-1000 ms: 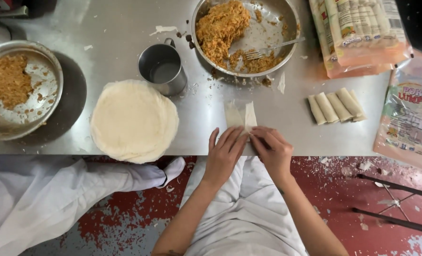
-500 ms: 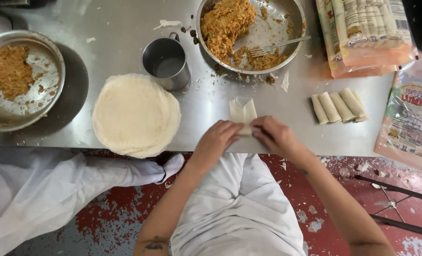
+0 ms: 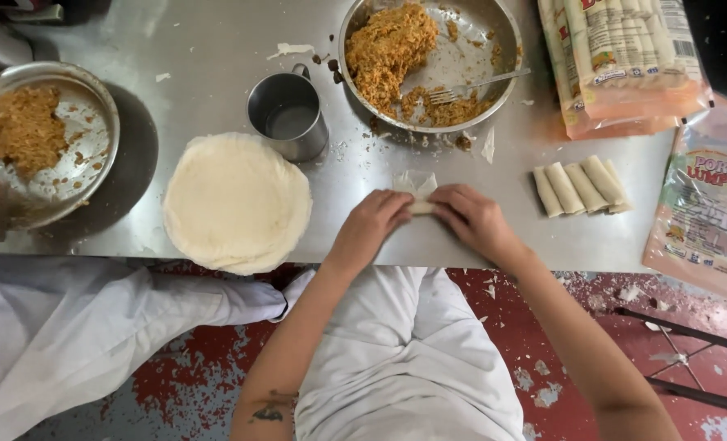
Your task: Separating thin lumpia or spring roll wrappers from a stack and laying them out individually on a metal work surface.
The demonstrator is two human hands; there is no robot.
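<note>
Head view, straight down, close

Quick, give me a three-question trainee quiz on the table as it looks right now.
1. True or false: both hands, left hand and right hand, touch the wrapper.
2. Which side of the right hand do the finished rolls lie on?
A. left
B. right
3. What utensil rests in the large bowl of filling?

Key: 1 true. 2 B. 3 A fork.
</note>
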